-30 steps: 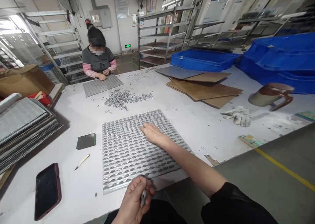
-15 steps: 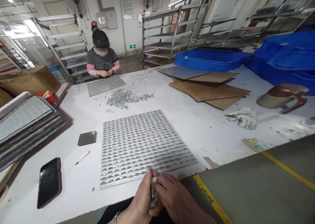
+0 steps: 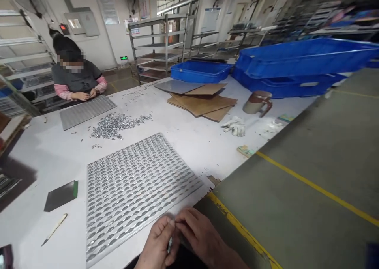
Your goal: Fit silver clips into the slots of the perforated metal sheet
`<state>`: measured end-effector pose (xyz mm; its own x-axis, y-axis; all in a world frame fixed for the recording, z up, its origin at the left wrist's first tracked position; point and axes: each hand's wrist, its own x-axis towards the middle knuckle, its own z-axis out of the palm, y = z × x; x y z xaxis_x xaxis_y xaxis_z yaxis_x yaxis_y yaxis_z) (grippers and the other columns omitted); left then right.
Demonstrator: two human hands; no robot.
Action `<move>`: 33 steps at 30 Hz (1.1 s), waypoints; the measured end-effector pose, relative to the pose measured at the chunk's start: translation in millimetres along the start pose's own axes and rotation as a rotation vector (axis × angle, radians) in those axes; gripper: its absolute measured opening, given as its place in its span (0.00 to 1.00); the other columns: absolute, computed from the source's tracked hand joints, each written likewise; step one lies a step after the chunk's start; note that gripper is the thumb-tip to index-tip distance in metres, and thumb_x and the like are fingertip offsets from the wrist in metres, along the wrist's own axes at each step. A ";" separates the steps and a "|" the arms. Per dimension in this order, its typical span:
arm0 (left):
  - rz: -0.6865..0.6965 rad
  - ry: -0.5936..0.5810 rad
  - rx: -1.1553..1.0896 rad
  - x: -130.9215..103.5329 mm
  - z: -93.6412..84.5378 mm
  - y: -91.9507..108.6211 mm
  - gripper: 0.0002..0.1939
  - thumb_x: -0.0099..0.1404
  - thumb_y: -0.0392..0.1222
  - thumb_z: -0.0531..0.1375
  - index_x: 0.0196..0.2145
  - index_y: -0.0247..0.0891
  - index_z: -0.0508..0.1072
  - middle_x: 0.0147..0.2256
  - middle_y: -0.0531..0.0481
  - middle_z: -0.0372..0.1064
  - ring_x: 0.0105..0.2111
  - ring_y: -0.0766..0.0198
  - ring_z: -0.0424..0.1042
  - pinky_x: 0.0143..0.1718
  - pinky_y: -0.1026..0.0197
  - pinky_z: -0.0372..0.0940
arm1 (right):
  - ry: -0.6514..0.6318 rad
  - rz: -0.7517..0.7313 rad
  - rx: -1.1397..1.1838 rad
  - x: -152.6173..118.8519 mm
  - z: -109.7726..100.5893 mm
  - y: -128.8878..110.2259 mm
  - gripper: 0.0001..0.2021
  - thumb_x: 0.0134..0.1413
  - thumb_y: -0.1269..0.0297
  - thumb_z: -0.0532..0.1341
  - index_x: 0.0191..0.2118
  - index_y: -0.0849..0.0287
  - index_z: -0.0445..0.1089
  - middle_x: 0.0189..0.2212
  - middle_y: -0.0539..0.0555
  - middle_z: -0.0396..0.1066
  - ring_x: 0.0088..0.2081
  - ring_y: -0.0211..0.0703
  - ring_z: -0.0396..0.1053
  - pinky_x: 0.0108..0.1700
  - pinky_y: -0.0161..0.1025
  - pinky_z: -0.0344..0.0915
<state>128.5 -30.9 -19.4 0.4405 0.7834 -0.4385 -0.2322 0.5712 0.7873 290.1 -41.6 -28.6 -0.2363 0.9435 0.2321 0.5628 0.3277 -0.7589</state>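
Observation:
My left hand (image 3: 156, 243) is closed at the bottom of the head view, with small shiny metal pieces (image 3: 169, 245) showing between its fingers. Against its fingertips, my right hand (image 3: 203, 235) is pinched; whatever it grips is hidden. Both hands are over the near table edge, just beside a grey tray-like plate (image 3: 139, 186) patterned with rows of leaf-shaped spots. Beyond that plate lies a loose pile of similar small metal pieces (image 3: 111, 125).
A co-worker (image 3: 77, 71) handles something small above a second plate (image 3: 85, 113). Left are a dark rectangular block (image 3: 61, 196) and a pointed knife-like tool (image 3: 55, 229). Cardboard sheets (image 3: 201, 103), a glove (image 3: 235, 126), a mug (image 3: 257, 102) and blue bins (image 3: 296, 60) occupy the right.
The view has swung right, so the table's contents appear farther left and the phone is mostly out of frame. My hands remain together, their fingers slightly shifted.

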 end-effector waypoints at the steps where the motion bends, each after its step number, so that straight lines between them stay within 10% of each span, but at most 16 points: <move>1: -0.004 -0.015 0.037 -0.1 -2.0 -0.3 0.24 0.61 0.61 0.61 0.24 0.39 0.62 0.16 0.61 0.55 0.11 0.78 0.42 0.12 0.67 0.32 | -0.043 0.012 0.049 -0.7 -3.5 0.5 0.06 0.66 0.68 0.53 0.38 0.56 0.66 0.34 0.51 0.70 0.38 0.41 0.69 0.42 0.36 0.65; 7: -0.135 -0.036 0.055 0.7 -6.5 -2.3 0.21 0.61 0.57 0.64 0.24 0.37 0.66 0.16 0.59 0.59 0.11 0.78 0.46 0.13 0.69 0.35 | -0.202 0.101 0.152 -9.7 -22.1 -12.5 0.07 0.65 0.70 0.53 0.43 0.56 0.68 0.39 0.51 0.70 0.41 0.40 0.68 0.48 0.36 0.64; 11: -0.224 0.108 -0.260 0.2 -6.6 -0.5 0.09 0.54 0.38 0.70 0.32 0.35 0.76 0.31 0.48 0.74 0.26 0.69 0.70 0.27 0.68 0.64 | -0.043 0.178 0.133 -14.1 -26.9 -9.2 0.08 0.64 0.70 0.53 0.41 0.57 0.69 0.37 0.52 0.71 0.39 0.40 0.69 0.44 0.37 0.65; 17: -0.343 0.138 -0.270 -8.6 -5.6 1.9 0.11 0.48 0.31 0.71 0.32 0.33 0.80 0.37 0.40 0.77 0.39 0.56 0.76 0.39 0.61 0.69 | 0.191 0.401 0.191 -5.6 -57.1 35.5 0.08 0.62 0.62 0.56 0.37 0.58 0.70 0.27 0.50 0.72 0.27 0.38 0.71 0.32 0.34 0.68; 25: -0.267 0.127 -0.107 -11.6 -11.5 -1.8 0.17 0.53 0.49 0.72 0.33 0.34 0.76 0.25 0.48 0.73 0.18 0.73 0.62 0.14 0.71 0.49 | 0.329 0.331 -0.215 43.2 -74.6 80.1 0.07 0.58 0.64 0.58 0.31 0.58 0.69 0.28 0.52 0.71 0.33 0.42 0.69 0.39 0.38 0.66; 33: -0.275 0.014 -0.114 -7.7 -27.7 -14.5 0.20 0.56 0.57 0.67 0.32 0.35 0.72 0.19 0.58 0.60 0.12 0.79 0.45 0.12 0.70 0.34 | 0.280 0.364 -0.323 70.9 -49.8 88.5 0.08 0.60 0.66 0.56 0.31 0.58 0.69 0.31 0.53 0.71 0.34 0.41 0.67 0.41 0.37 0.63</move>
<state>104.4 -38.4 -39.5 0.4886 0.5984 -0.6350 -0.2024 0.7857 0.5846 362.7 56.8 -49.0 0.2128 0.9610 0.1765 0.7934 -0.0646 -0.6053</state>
